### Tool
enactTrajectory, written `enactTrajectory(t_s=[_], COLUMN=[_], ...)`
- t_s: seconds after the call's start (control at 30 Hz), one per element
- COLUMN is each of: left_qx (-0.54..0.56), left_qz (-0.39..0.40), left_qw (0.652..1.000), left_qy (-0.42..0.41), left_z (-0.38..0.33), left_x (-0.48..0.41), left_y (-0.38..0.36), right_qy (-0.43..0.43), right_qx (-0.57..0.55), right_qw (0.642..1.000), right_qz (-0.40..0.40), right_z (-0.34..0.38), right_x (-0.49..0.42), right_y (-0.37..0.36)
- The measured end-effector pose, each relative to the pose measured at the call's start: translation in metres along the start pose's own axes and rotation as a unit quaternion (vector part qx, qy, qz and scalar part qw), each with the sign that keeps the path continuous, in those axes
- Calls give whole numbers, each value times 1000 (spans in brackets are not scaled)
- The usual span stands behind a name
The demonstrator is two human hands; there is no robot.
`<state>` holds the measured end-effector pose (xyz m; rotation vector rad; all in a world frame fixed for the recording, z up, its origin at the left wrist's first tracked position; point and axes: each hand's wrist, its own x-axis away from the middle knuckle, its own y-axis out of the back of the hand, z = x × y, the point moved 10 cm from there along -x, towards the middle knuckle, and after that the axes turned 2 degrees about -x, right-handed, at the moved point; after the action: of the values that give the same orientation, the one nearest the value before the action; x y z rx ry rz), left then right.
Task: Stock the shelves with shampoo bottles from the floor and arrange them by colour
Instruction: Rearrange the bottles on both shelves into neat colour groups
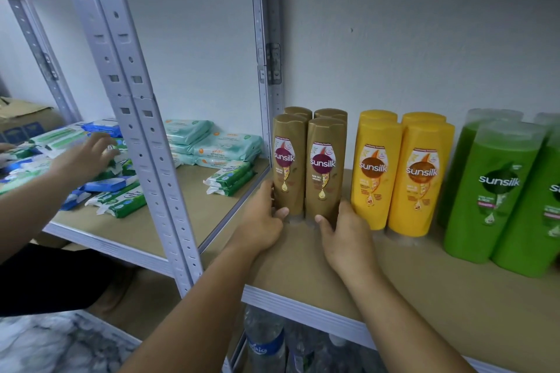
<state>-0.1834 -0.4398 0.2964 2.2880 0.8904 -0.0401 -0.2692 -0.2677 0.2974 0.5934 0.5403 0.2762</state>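
**A:** Where are the gold-brown bottles [307, 166] sitting?

**B:** They're standing upright in a tight block, two in front and two behind, at the left end of the shelf [303, 260]. The left hand [263, 221] is grasping the foot of the front-left one with its thumb on the label side. The right hand [342, 230] is clasping the front-right one's foot the same way.

**A:** How is the squaring-up best done?

**B:** I'm judging that low, even pressure from both sides is the safest way. They're tall, smooth, glossy plastic, narrowing toward the foot, so pushing higher up is risking a topple. Sliding them along the matt brown board is looking steadier than lifting.

**A:** And the neighbours?

**B:** The yellow bottles [421, 179] are standing just beside the right hand, and the translucent green bottles [491, 191] are further right. Leaving a small gap is keeping the colours distinct.
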Motion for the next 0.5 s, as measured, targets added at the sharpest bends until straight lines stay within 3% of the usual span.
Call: enactTrajectory(t_s=[0.27, 0.5], left_qx=[-43, -160], left_qz=[2, 14], left_qw=[999, 987], left_qy=[2, -12], left_z=[-4, -11], left_x=[7, 34], left_y=[0, 2], right_qy=[8, 45], right_qx=[-2, 16], right_qw=[1000, 996], right_qz=[16, 71], right_z=[0, 4], right_x=[1, 18], right_y=[-2, 6])
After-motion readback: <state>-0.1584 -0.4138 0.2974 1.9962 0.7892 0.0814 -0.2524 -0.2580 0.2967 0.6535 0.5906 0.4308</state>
